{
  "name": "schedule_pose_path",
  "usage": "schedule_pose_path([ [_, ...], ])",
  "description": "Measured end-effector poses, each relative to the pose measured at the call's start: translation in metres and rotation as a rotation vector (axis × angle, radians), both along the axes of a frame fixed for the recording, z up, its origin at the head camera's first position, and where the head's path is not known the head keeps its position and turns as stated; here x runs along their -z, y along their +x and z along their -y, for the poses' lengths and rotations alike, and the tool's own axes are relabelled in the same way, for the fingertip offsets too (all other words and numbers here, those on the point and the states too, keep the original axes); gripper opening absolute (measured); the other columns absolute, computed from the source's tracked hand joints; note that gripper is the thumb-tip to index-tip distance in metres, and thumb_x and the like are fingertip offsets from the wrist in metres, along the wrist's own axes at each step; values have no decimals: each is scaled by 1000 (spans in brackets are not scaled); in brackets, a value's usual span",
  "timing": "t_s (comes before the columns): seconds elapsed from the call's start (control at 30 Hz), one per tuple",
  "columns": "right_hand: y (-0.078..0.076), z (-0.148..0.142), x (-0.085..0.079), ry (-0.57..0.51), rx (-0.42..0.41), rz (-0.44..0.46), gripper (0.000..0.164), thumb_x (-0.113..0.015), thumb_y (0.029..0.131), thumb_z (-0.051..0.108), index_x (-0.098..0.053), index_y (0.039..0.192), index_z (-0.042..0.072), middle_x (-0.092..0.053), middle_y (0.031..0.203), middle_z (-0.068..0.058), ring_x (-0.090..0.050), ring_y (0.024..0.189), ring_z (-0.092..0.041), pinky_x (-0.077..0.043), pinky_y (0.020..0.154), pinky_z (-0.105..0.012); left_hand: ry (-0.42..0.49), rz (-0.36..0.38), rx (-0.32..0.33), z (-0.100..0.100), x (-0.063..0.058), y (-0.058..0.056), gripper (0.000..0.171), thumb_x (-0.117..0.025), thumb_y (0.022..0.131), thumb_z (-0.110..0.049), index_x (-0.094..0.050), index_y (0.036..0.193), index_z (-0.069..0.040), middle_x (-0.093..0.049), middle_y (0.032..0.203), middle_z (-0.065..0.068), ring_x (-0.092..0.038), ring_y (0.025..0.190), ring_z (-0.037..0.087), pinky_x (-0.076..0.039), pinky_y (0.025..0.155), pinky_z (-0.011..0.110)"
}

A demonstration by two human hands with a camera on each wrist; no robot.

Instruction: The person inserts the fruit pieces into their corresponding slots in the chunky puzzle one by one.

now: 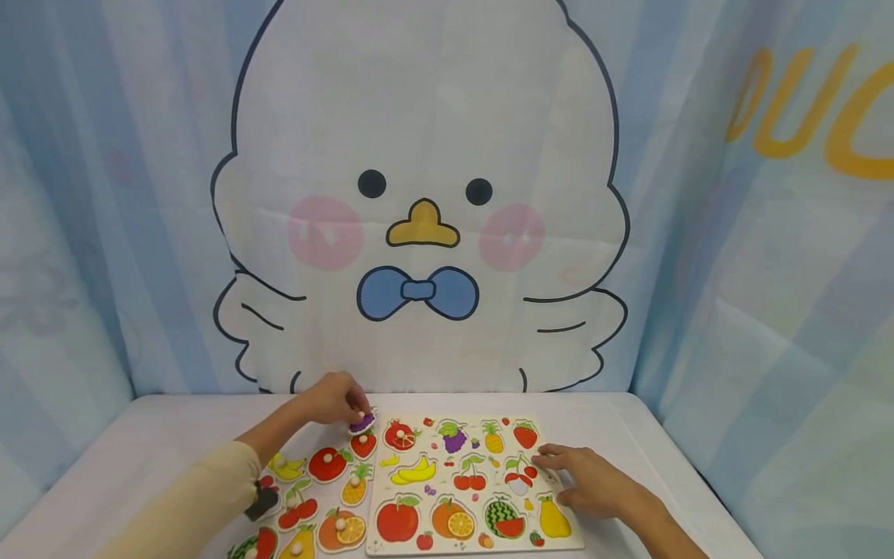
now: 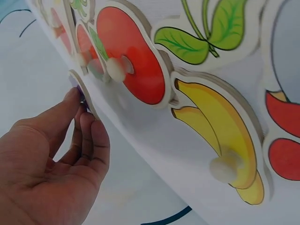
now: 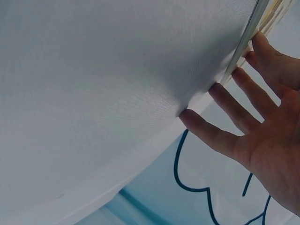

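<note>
My left hand [image 1: 334, 397] pinches a purple grape puzzle piece [image 1: 362, 424] over the back of the loose pieces, close to the board's upper left corner. From the left wrist view, thumb and fingertips meet at the piece, which is seen nearly edge-on with its picture mostly hidden. The white fruit puzzle board [image 1: 378, 475] lies flat in the middle, with printed fruits including grapes, bananas and a watermelon. At its right edge rests my right hand [image 1: 594, 480], fingers extended and spread, touching the edge; in the right wrist view several fingertips [image 3: 188, 116] meet the white tabletop.
Left of the board lie several loose knobbed pieces: a strawberry [image 1: 363, 446], an apple [image 1: 325, 467], bananas [image 1: 285, 470], a pineapple [image 1: 353, 492], cherries [image 1: 302, 512] and an orange [image 1: 330, 536]. Behind the white table [image 1: 628, 435] hangs a curtain [image 1: 426, 349] with a cartoon bird.
</note>
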State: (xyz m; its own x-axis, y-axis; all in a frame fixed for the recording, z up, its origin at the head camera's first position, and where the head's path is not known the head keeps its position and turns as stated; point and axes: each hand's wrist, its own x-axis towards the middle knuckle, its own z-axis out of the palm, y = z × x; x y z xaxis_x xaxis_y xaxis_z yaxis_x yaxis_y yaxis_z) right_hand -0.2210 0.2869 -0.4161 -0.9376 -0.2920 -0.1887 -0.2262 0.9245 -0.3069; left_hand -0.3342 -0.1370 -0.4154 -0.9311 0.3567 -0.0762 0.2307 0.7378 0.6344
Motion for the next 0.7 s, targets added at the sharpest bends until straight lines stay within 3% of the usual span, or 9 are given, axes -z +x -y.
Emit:
schedule_pose_path([
  [0.3, 0, -1, 1, 2, -7, 2, 54, -77, 77, 12, -62, 128, 24, -52, 138, -3, -47, 124, -35, -35, 100, -63, 1, -20, 37, -15, -4, 3, 8, -74, 81, -6, -72, 83, -14, -64, 78, -1, -58, 72, 17, -54, 68, 28],
  [0.7, -2, -2, 1, -3, 22, 22, 55, -77, 77, 12, -63, 127, 28, -52, 139, -1, -47, 123, -34, -37, 97, -63, -20, -28, 116, -36, 1, 2, 9, -75, 82, -9, -72, 84, -17, -63, 78, -3, -59, 72, 16, -54, 67, 26],
])
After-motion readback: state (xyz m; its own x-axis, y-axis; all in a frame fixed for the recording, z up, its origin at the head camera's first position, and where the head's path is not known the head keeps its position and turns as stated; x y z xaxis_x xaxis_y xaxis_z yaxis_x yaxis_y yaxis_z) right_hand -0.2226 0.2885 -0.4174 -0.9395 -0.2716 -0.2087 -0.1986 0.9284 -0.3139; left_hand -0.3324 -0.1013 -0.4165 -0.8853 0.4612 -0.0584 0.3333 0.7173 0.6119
